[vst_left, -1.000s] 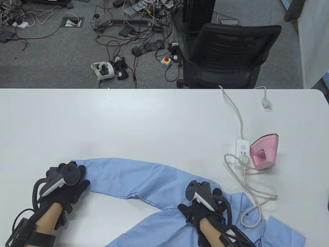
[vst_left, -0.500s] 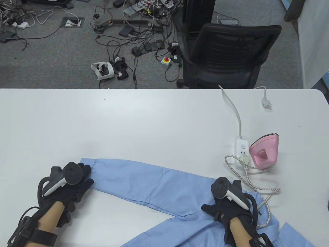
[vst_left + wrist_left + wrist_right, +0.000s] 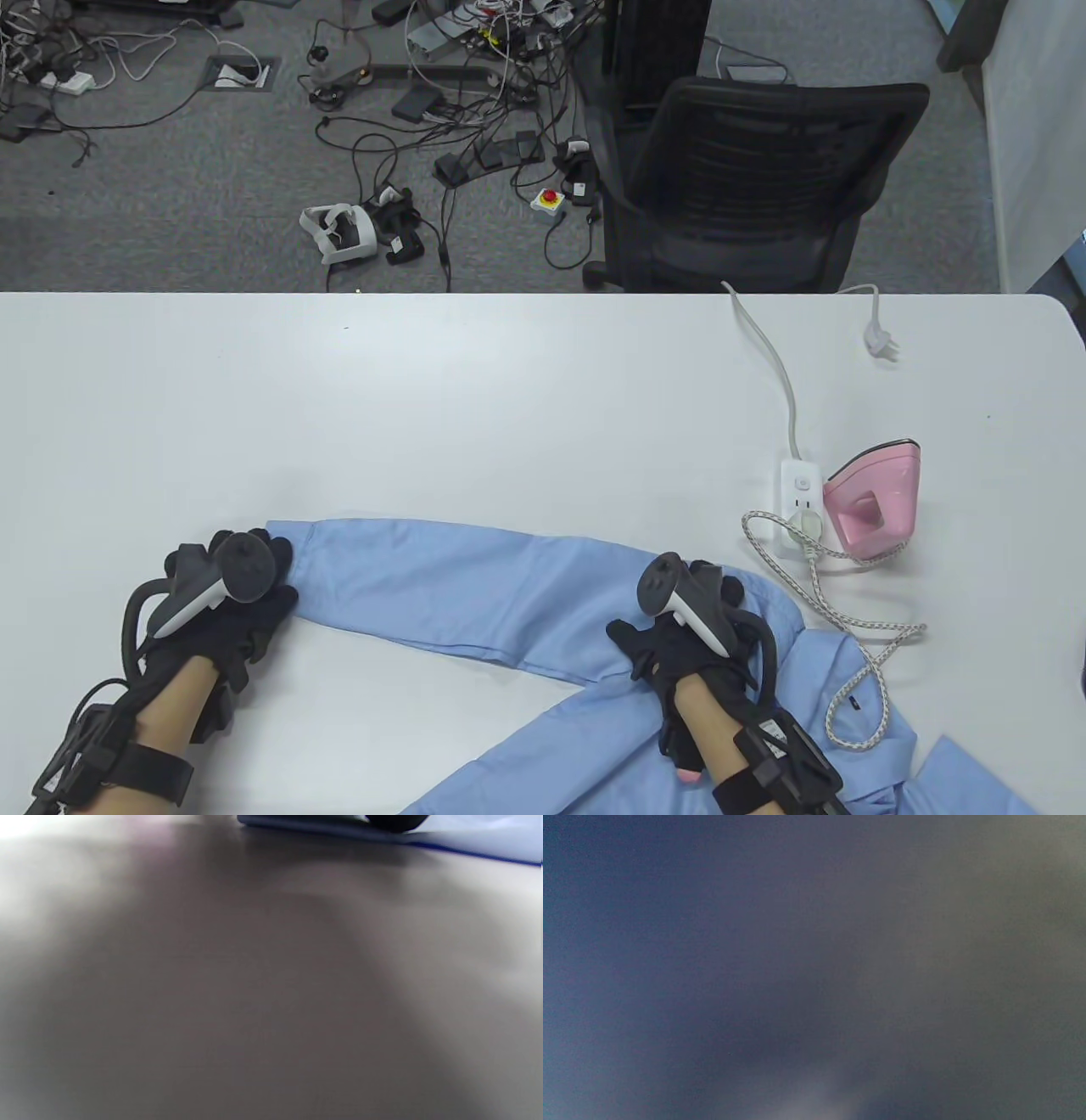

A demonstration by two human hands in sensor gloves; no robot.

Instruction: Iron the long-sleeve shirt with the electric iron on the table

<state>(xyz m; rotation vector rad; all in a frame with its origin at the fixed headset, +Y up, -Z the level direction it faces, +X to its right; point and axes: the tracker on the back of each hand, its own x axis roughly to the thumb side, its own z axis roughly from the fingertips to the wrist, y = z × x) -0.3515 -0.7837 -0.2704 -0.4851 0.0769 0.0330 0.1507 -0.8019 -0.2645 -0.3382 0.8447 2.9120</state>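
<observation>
A light blue long-sleeve shirt (image 3: 475, 586) lies on the white table (image 3: 424, 407), one sleeve stretched out to the left. My left hand (image 3: 273, 567) rests on the cuff end (image 3: 299, 540), fingers spread over it. In the left wrist view a dark fingertip (image 3: 396, 821) lies on top of the flat blue cloth (image 3: 488, 840). My right hand (image 3: 679, 613) presses flat on the shirt near the shoulder, thumb spread to the left. The pink iron (image 3: 874, 505) stands at the right, held by neither hand. The right wrist view is only blurred blue cloth.
A white power strip (image 3: 800, 492) lies beside the iron. The iron's braided cord (image 3: 848, 628) loops over the shirt's right part. A loose white plug (image 3: 882, 344) lies near the table's far edge. A black office chair (image 3: 747, 187) stands behind the table.
My right hand slid right along the sleeve, then came back left and forward onto the shoulder area. The sleeve lies straighter and smoother. My left hand shifted slightly right with the cuff.
</observation>
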